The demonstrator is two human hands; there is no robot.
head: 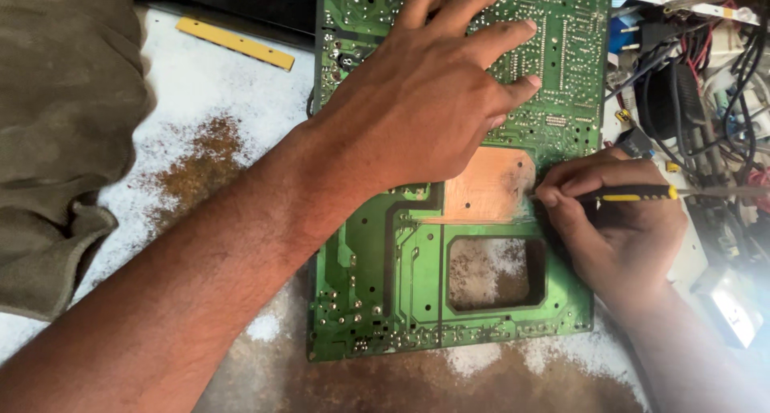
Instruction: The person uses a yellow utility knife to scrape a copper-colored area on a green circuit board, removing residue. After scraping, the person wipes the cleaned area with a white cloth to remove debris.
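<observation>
The green circuit board (449, 220) lies flat on the tabletop (200, 84), solder side up. The left hand (417, 100) rests palm down on the board's upper half, its grip spread wide and pinching nothing. The right hand (618, 220) sits at the board's right edge, its grip pressed together around a black-and-yellow tool (634, 193) (tip touching the bare copper patch (489, 190) near the board's centre). A yellow strip (234, 42) lies left of the board. Tangled wires (698, 84) lie right of it.
</observation>
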